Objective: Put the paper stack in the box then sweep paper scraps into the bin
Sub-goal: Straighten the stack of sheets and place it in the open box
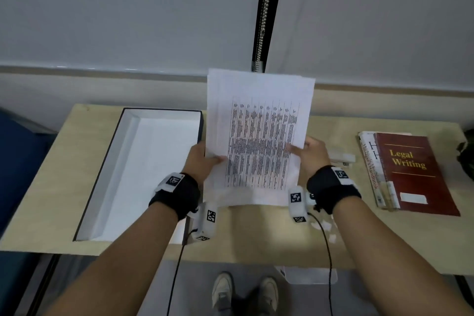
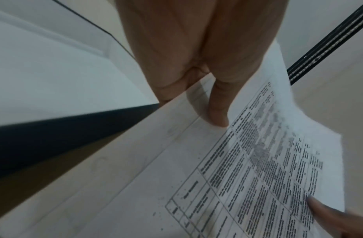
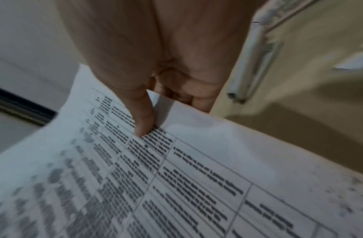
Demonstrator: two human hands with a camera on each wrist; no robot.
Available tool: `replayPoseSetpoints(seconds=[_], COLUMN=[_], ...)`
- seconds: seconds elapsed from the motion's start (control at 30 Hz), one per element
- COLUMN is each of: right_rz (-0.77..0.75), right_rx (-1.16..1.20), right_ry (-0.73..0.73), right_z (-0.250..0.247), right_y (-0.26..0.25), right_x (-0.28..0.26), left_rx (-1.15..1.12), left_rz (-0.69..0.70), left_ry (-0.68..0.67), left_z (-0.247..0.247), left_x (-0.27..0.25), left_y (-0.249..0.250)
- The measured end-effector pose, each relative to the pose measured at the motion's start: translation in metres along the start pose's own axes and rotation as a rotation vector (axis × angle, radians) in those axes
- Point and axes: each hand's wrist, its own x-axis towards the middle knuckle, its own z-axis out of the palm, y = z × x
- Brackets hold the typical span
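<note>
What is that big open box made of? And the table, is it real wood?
The box looks like stiff cardboard: thin straight walls, matte white inside, dark outside. The table has a pale, smooth wood-look top with faint grain. It could be real wood or a printed laminate; the pictures can't settle that.

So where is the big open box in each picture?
Head view: the open box lies left of centre on the table, beside the left hand.
Left wrist view: its white inside and dark wall fill the left side.
Right wrist view: not clearly in it.
Shared landmark: the printed paper stack, held by both hands, shows in all three.
</note>
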Motion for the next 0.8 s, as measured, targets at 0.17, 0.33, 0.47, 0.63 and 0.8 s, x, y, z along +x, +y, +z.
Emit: replayPoseSetpoints(seconds=[0.17,0.33,0.47,0.63,0.8], right_rz=[-0.217,-0.311,-0.218,-0.237,-0.197], right_rx=[0.086,0.02,-0.131,-0.137,-0.191], right_ry=[0.063,0.091,0.058,0.084,0.051], right_z=[0.002,0.0,0.003,0.001,0.004], right_y=[-0.047,-0.034,0.0,-0.003,0.007], right_x=[-0.014,-0.023,-0.028,-0.025,-0.022], left_rx=[-0.144,-0.183,-0.128,-0.126,-0.147], left_rz=[0.126,0.097,0.001,0.038,0.01], left_ry=[0.089,0.117,0.095,0.132,0.096], left_z=[-0.005,0.003,0.007,0.002,0.003], left_x=[-0.001,-0.01,-0.016,-0.016,-0.022], left_y=[0.044,0.037,0.017,0.027,0.022])
